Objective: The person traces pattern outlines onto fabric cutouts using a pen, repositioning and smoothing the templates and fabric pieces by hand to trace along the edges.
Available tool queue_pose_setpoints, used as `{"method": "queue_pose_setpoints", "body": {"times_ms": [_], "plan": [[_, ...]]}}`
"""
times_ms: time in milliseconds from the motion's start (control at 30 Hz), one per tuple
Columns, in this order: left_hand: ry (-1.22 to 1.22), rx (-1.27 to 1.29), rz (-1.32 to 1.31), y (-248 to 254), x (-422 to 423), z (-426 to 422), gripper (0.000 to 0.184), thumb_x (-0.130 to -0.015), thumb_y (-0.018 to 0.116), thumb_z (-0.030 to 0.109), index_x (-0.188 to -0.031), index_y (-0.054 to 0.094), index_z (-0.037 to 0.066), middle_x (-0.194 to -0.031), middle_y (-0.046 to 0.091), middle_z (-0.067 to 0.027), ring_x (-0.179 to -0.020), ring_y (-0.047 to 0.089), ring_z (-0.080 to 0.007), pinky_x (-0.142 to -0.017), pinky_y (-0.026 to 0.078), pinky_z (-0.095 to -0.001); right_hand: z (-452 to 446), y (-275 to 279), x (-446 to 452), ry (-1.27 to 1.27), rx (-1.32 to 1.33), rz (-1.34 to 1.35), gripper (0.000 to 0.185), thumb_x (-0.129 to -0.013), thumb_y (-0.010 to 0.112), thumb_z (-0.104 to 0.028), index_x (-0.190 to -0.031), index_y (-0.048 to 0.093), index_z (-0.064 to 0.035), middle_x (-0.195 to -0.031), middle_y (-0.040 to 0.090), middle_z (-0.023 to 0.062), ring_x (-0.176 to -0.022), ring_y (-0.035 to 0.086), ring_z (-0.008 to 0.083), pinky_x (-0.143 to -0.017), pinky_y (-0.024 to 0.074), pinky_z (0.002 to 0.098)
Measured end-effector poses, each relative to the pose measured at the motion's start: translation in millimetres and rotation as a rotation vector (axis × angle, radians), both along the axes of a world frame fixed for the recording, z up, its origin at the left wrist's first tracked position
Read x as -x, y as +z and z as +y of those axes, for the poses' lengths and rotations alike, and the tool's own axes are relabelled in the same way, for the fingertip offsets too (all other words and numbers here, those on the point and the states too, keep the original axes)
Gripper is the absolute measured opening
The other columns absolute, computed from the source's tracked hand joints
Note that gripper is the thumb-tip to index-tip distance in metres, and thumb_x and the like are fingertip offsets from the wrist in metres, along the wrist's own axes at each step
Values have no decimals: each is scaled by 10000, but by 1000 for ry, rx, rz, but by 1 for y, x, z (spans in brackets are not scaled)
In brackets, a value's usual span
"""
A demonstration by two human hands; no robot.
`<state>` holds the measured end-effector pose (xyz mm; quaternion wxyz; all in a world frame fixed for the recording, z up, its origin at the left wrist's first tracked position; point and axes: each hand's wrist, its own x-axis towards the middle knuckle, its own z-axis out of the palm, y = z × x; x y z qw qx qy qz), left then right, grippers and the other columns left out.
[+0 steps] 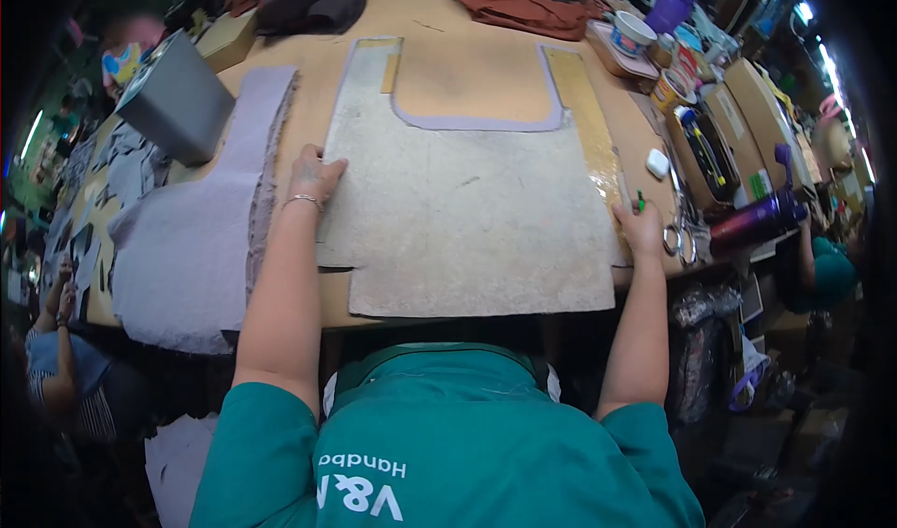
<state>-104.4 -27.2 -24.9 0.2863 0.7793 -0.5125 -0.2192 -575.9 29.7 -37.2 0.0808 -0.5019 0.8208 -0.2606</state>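
A large grey cardboard template (pixel 476 215) with a deep U-shaped notch lies flat in front of me. Yellow tape runs along parts of its edges, and lavender cloth (pixel 481 122) shows from under it around the notch. My left hand (pixel 316 175) is closed at the template's left edge, thumb and fingers against it. Beside the right edge is my right hand (pixel 641 227), closed around a slim green pen-like thing (pixel 641 198), mostly hidden by the fingers. To the left lies a stack of lavender-grey cloth pieces (pixel 192 248) with frayed edges.
A grey metal block (pixel 177 98) stands on the left cloth. On the right are scissors (pixel 680 234), a white rounded case (pixel 658 164), a purple bottle (pixel 757 221) and a box of pens (pixel 703 154). Dark and rust cloth (pixel 523 5) lies at the back. Other people are at both sides.
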Motion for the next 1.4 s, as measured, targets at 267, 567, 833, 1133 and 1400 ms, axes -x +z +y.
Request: {"method": "queue_pose_setpoints", "body": {"times_ms": [267, 567, 833, 1133, 1400], "plan": [[-137, -42, 730, 35, -12, -9, 551, -664, 696, 204, -1089, 421, -15, -850, 558, -116, -737, 549, -188, -662, 463, -321, 0, 3, -7, -43, 25, -53, 451, -602, 720, -311, -857, 563, 26, -839, 590, 179, -818, 570, 309, -735, 445, 369], [-85, 150, -211, 18, -22, -11, 452, -690, 652, 230, -1050, 501, 2, -827, 548, -121, -767, 544, -240, -721, 431, -336, 0, 12, -17, -51, -12, -9, 440, -620, 703, -324, -861, 557, 13, -872, 579, 181, -862, 554, 310, -786, 424, 376], [-153, -46, -252, 20, -12, 67, 472, -664, 666, 329, -961, 535, -14, -721, 551, -111, -671, 550, -239, -659, 444, -340, 6, 10, -19, -24, 25, 26, 458, -620, 697, -327, -877, 544, 19, -872, 571, 187, -866, 547, 309, -788, 422, 372], [-210, 30, -13, 12, -15, 60, 464, -646, 694, 243, -981, 537, -38, -810, 583, -107, -708, 551, -169, -645, 447, -274, 10, 8, 10, 240, -40, -113, 574, -593, 716, -311, -1009, 521, 33, -899, 571, 199, -860, 560, 298, -745, 435, 337], [-311, 49, -10, 6, -18, 49, 533, -644, 690, 209, -1072, 502, -46, -947, 551, -147, -834, 536, -210, -746, 431, -293, 0, 10, 4, 177, -115, -67, 584, -622, 705, -341, -1050, 516, 8, -1040, 525, 205, -952, 526, 315, -834, 404, 353]]}}
